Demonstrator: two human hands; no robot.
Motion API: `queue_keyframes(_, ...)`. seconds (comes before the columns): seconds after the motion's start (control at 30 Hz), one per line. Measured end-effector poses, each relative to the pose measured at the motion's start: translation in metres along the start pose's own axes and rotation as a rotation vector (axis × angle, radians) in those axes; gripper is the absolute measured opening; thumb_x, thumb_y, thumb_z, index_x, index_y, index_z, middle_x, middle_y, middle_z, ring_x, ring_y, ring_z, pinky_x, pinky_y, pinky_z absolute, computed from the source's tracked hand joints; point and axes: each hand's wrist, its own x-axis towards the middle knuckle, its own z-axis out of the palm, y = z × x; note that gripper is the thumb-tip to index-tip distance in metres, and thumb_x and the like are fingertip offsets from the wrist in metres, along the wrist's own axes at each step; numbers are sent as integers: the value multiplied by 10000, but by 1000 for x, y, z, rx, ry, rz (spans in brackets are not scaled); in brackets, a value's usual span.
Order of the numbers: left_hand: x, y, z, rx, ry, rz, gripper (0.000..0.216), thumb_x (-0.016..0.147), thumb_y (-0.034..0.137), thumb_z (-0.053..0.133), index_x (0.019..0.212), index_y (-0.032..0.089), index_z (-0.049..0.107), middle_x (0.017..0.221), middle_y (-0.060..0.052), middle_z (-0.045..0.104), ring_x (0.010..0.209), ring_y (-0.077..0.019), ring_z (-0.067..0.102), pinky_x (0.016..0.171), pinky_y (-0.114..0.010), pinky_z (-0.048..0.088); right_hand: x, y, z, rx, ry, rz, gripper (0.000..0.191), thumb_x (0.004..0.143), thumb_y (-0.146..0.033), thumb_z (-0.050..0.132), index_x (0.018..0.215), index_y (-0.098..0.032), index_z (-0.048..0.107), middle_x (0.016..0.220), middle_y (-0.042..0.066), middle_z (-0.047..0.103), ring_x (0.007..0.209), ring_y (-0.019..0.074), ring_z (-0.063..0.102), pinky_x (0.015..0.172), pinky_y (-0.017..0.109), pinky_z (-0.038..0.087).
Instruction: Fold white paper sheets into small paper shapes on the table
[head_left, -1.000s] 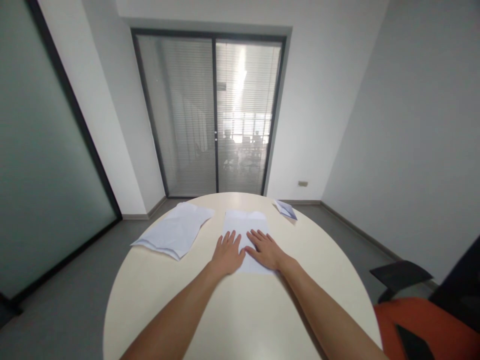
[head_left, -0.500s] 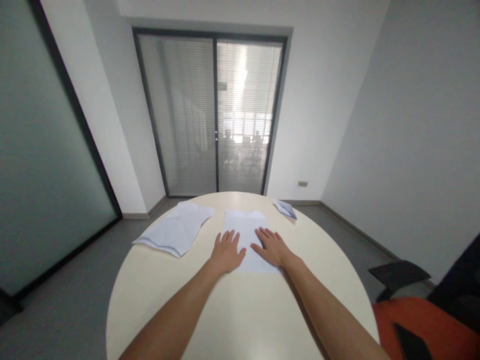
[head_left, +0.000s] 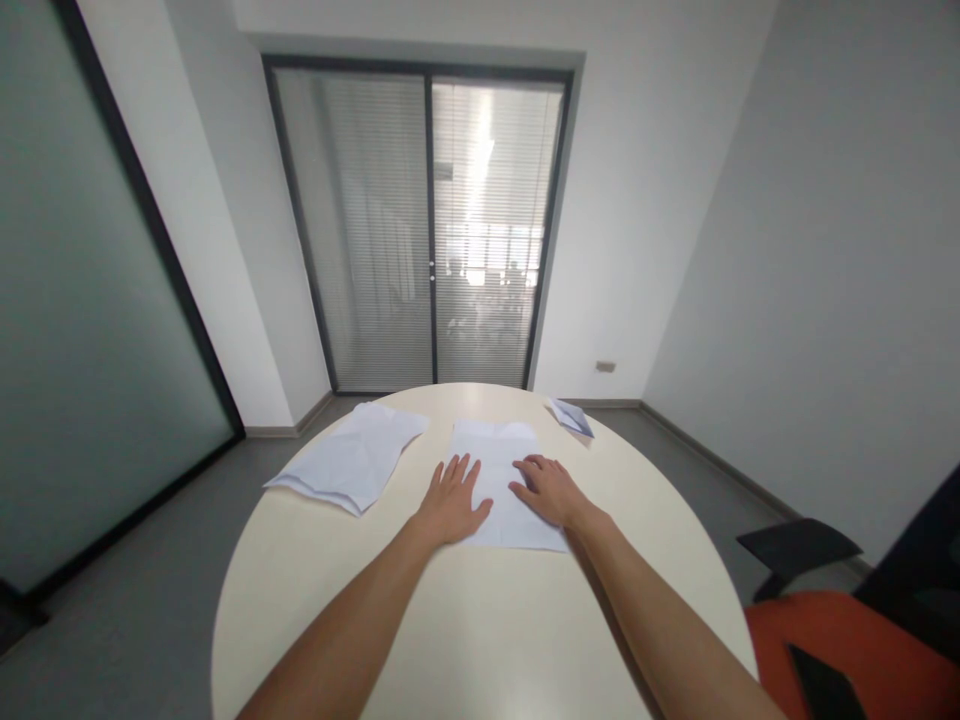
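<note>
A white sheet of paper (head_left: 499,470) lies on the round cream table (head_left: 480,630), with faint creases across it. My left hand (head_left: 453,503) rests on its left side, fingers spread and palm down. On the right side of the sheet lies my right hand (head_left: 550,490), its fingers a little bent and the thumb apart. Neither hand grips anything. Parts of the sheet are hidden beneath both hands.
Several creased white sheets (head_left: 352,455) lie in a loose stack at the table's left. A small folded paper (head_left: 571,417) sits near the far right edge. To the right stands an orange chair (head_left: 847,650) with a black armrest (head_left: 799,550).
The sheet has shifted slightly to the right. My right hand has moved a little right and its fingers have bent. My left hand stays nearly in place.
</note>
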Motion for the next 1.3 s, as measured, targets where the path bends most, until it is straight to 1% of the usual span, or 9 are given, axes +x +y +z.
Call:
queue_keyframes(0.27,-2,3,-1,9,95,1,775,933,554,398,1559,116,264,1610,-173,303,1508,-333,216,1225,-545,124,-1,-2,-14,24,51,1,389,980,-369,437,1223,-198,689,1237,112,668,1115,247,616,1020,360,396)
queue_keyframes(0.37,-1,3,-1,12,133,8,776,917,544,435,1548,118,285,1580,-174,362,1495,-336,249,1227,-538,127,0,-2,-16,22,65,9,366,978,-353,436,1146,-198,722,1179,99,705,1088,244,633,1003,351,408)
queue_keyframes(0.53,2,1,-3,24,209,29,760,889,495,512,1531,141,312,1584,-155,359,1485,-324,263,1232,-523,126,1,4,-13,68,108,-9,353,980,-353,429,1091,-201,727,1104,87,735,1042,229,655,937,313,446)
queue_keyframes(0.63,4,-1,-9,38,296,23,654,903,384,521,1492,144,370,1521,-145,448,1442,-304,335,1230,-505,143,2,8,-12,118,134,-15,357,992,-366,409,1121,-211,703,1133,76,732,1059,228,657,920,307,460)
queue_keyframes(0.8,5,-4,-20,47,394,-3,464,932,247,510,1389,173,486,1294,-107,619,1259,-254,508,1208,-477,206,2,6,-16,165,124,-45,349,998,-370,393,1152,-246,680,1172,52,728,1071,229,660,925,322,473)
queue_keyframes(0.93,9,-6,-23,41,440,-13,288,944,185,508,1206,226,619,1131,-55,668,1127,-229,568,1181,-456,247,1,5,-20,225,147,-27,330,966,-382,459,1206,-261,651,1186,56,720,1081,237,656,937,341,474)
queue_keyframes(1.1,10,-6,-28,13,476,-37,187,956,203,520,1039,242,683,1031,-47,674,1048,-230,589,1127,-448,313,-2,12,-21,355,129,19,602,848,-358,638,1423,-271,485,1202,71,694,993,229,665,898,340,492)
queue_keyframes(1.23,7,-5,-33,-22,550,-58,192,967,204,499,1019,243,681,1015,-44,680,1006,-231,591,1092,-441,352,-3,20,-21,419,148,49,732,828,-343,646,1506,-276,378,1119,52,704,930,218,671,890,351,500)
queue_keyframes(1.3,5,-4,-36,-44,588,-62,193,971,198,492,1021,239,674,1020,-41,685,997,-227,590,1083,-434,363,-3,23,-21,412,175,64,726,830,-350,635,1508,-267,389,1072,52,708,942,231,672,887,362,505)
